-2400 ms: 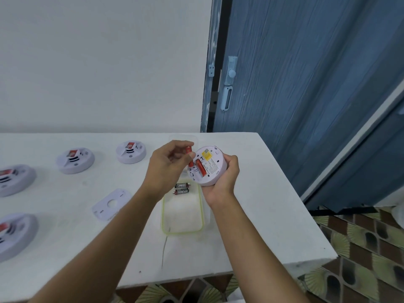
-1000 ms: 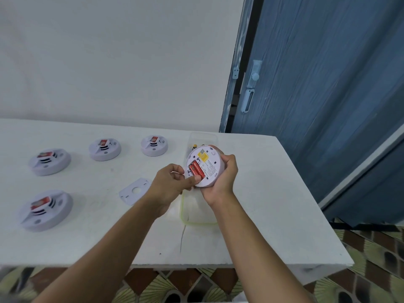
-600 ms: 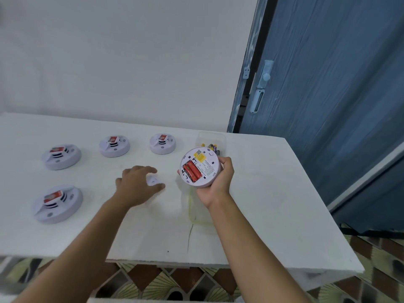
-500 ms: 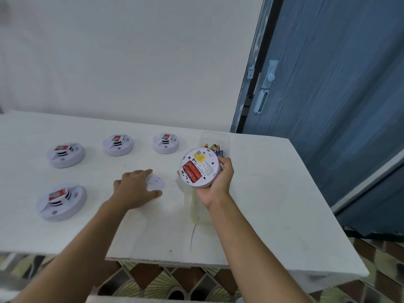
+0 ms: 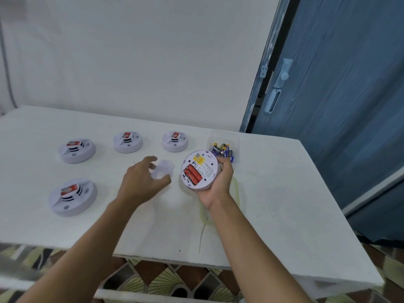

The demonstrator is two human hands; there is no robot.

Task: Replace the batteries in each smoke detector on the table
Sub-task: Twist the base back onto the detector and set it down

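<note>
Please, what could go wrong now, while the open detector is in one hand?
The red batteries lie uncovered in the round white smoke detector, which the right hand holds tilted; they might slip out. The left hand holds the blurred white plastic cover plate only between thumb and fingertips, so it may drop.

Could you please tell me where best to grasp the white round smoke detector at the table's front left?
Probably from above, thumb and fingers spanning the outer rim of the white round plastic smoke detector: it lies flat on the white table, and its raised, red-labelled centre looks narrower.
</note>
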